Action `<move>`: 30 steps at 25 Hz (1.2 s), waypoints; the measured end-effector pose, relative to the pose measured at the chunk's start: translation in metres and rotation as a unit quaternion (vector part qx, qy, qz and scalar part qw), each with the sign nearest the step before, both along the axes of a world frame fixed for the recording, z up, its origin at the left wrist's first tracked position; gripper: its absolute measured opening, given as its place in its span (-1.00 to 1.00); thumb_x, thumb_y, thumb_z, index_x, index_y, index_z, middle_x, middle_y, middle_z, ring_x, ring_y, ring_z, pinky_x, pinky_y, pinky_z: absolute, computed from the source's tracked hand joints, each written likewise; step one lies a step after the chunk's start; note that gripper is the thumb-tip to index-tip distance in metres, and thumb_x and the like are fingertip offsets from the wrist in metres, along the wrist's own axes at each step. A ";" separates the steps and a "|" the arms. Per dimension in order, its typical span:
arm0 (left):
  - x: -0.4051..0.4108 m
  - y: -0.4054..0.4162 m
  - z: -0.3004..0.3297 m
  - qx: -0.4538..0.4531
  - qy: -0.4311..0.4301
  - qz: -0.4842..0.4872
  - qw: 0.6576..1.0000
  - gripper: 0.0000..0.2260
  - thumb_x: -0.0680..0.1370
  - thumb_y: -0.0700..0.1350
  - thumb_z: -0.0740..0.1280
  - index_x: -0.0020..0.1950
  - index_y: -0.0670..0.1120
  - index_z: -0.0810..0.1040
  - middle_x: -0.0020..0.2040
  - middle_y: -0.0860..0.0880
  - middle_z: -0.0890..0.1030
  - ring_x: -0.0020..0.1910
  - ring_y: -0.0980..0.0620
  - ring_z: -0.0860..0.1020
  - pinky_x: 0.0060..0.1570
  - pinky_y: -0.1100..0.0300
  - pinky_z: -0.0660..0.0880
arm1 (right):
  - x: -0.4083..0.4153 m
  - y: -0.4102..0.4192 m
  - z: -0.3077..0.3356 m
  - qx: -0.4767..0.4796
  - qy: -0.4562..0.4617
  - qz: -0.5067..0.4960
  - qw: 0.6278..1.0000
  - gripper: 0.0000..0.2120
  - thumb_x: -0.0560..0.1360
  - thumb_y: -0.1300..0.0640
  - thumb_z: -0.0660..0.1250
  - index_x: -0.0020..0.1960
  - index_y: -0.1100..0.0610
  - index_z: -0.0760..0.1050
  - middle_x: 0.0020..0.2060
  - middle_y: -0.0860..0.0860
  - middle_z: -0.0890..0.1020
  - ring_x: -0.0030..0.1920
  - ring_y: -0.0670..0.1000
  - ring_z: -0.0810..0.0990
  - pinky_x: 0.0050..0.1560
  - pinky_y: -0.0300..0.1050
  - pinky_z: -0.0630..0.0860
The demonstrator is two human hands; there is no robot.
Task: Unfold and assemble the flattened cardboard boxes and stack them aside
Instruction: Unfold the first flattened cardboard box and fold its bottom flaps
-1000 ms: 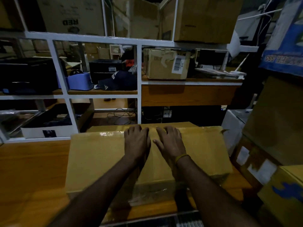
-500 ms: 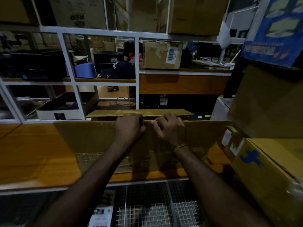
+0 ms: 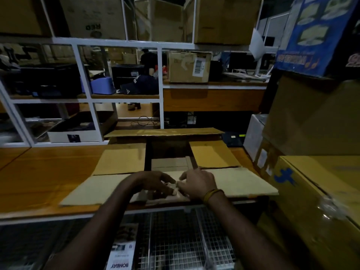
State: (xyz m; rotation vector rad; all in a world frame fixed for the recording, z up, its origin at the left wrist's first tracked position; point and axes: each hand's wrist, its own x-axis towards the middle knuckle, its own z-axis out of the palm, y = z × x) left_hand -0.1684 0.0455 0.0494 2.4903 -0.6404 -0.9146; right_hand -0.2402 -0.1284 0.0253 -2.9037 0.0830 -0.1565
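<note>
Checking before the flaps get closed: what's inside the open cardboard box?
The cardboard box interior looks dark; only bare inner cardboard shows, nothing loose. The near portion is covered by the near flap and both hands.

Tan cardboard box point(image 3: 120, 161); orange-brown wooden table point(image 3: 48, 172).

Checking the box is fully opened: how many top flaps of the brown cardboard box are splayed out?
4: far flap, left flap, right flap, and near flap, under both hands at its middle.
</note>
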 end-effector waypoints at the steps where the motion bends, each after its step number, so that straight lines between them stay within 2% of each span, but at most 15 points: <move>1: 0.005 0.000 -0.016 0.003 -0.021 0.015 1.000 -0.38 0.47 0.09 0.47 0.49 0.07 0.37 0.47 -0.01 0.37 0.26 0.01 0.47 0.22 0.12 0.41 | 0.002 -0.002 -0.011 0.004 0.034 0.002 0.999 -0.59 0.50 -0.19 0.30 0.27 -0.05 0.58 0.19 0.02 0.63 0.17 0.12 0.58 0.10 -0.03 0.48; 4: 0.017 0.006 -0.062 0.050 -0.143 0.047 0.987 -0.29 0.39 0.06 0.54 0.48 0.00 0.37 0.44 -0.08 0.39 0.30 -0.05 0.46 0.19 0.14 0.45 | 0.012 -0.009 -0.046 0.004 0.116 0.008 0.993 -0.42 0.48 -0.12 0.38 0.46 -0.07 0.37 0.41 0.10 0.40 0.33 0.17 0.45 0.23 0.04 0.44; 6: 0.020 0.008 -0.084 0.076 -0.221 0.044 0.971 -0.26 0.35 0.07 0.56 0.47 0.01 0.35 0.49 -0.11 0.27 0.40 -0.12 0.34 0.29 0.00 0.42 | 0.019 -0.012 -0.064 -0.016 0.137 0.010 0.990 -0.29 0.48 -0.06 0.42 0.54 -0.07 0.21 0.55 0.14 0.15 0.47 0.20 0.27 0.34 0.12 0.37; 8: 0.022 0.010 -0.098 0.091 -0.251 0.046 0.962 -0.16 0.36 0.04 0.56 0.54 0.04 0.21 0.58 -0.09 0.10 0.53 -0.18 0.15 0.38 -0.15 0.34 | 0.028 -0.015 -0.075 -0.042 0.124 0.006 0.991 -0.22 0.46 -0.01 0.46 0.56 -0.07 0.14 0.59 0.12 0.00 0.50 0.22 0.17 0.35 0.16 0.36; 10: 0.029 0.011 -0.103 0.111 -0.269 0.040 0.956 -0.08 0.38 0.03 0.55 0.59 0.05 0.07 0.61 -0.07 -0.02 0.57 -0.19 0.00 0.43 -0.19 0.26 | 0.038 -0.019 -0.080 -0.065 0.105 0.004 0.992 -0.17 0.44 0.02 0.48 0.57 -0.07 0.10 0.58 0.12 0.02 0.48 0.25 0.18 0.32 0.17 0.38; 12: 0.039 0.012 -0.102 0.123 -0.279 0.034 0.952 -0.04 0.37 0.05 0.55 0.60 0.05 0.01 0.61 -0.08 -0.01 0.57 -0.19 -0.01 0.45 -0.23 0.17 | 0.050 -0.022 -0.079 -0.076 0.101 0.003 0.992 -0.14 0.44 0.02 0.49 0.58 -0.07 0.07 0.58 0.12 0.06 0.48 0.25 0.18 0.34 0.19 0.34; 14: 0.047 0.012 -0.102 0.138 -0.295 0.031 0.945 -0.05 0.37 0.07 0.54 0.59 0.03 0.04 0.58 -0.12 0.10 0.55 -0.22 0.08 0.45 -0.26 0.12 | 0.062 -0.024 -0.077 -0.092 0.102 0.002 0.990 -0.11 0.42 0.00 0.50 0.58 -0.06 0.05 0.57 0.11 0.09 0.52 0.25 0.12 0.41 0.23 0.25; 16: 0.050 0.008 -0.105 0.149 -0.335 0.039 0.929 -0.18 0.40 0.05 0.51 0.55 0.00 0.16 0.50 -0.14 0.26 0.45 -0.23 0.26 0.41 -0.21 0.19 | 0.071 -0.025 -0.079 -0.107 0.099 0.007 0.989 -0.11 0.41 0.00 0.51 0.57 -0.04 0.08 0.53 0.12 0.20 0.52 0.24 0.12 0.45 0.22 0.18; 19: 0.053 0.008 -0.116 0.118 -0.420 0.069 0.897 -0.52 0.46 -0.04 0.41 0.36 -0.02 0.41 0.29 -0.10 0.47 0.24 -0.18 0.44 0.19 -0.06 0.39 | 0.081 -0.023 -0.084 -0.093 0.062 0.005 0.994 -0.32 0.42 0.07 0.50 0.46 0.01 0.29 0.33 0.15 0.43 0.34 0.22 0.39 0.31 0.10 0.37; 22: 0.054 0.017 -0.123 0.090 -0.463 0.078 0.879 -0.69 0.40 -0.04 0.44 0.13 0.01 0.57 0.08 -0.04 0.58 0.07 -0.13 0.51 -0.04 0.02 0.44 | 0.082 -0.022 -0.082 -0.090 0.032 0.015 0.995 -0.53 0.42 0.07 0.49 0.28 0.04 0.43 0.17 0.11 0.51 0.18 0.17 0.50 0.11 0.03 0.46; 27: 0.037 0.046 -0.133 0.062 -0.446 0.086 0.889 -0.65 0.17 0.03 0.61 -0.10 0.07 0.62 -0.13 0.06 0.62 -0.16 -0.05 0.56 -0.23 0.09 0.45 | 0.052 -0.010 -0.084 -0.071 -0.033 0.086 0.993 -0.75 0.44 0.05 0.41 0.10 -0.02 0.48 0.03 -0.02 0.54 0.04 0.09 0.54 -0.04 -0.01 0.41; 30: 0.015 0.064 -0.141 0.012 -0.439 0.083 0.895 -0.61 0.06 0.02 0.64 -0.19 0.08 0.60 -0.20 0.10 0.59 -0.25 -0.03 0.54 -0.33 0.15 0.35 | 0.023 -0.002 -0.095 -0.035 -0.063 0.108 0.992 -0.82 0.43 0.01 0.36 0.01 -0.10 0.44 -0.07 -0.13 0.50 -0.07 -0.01 0.53 -0.11 -0.07 0.38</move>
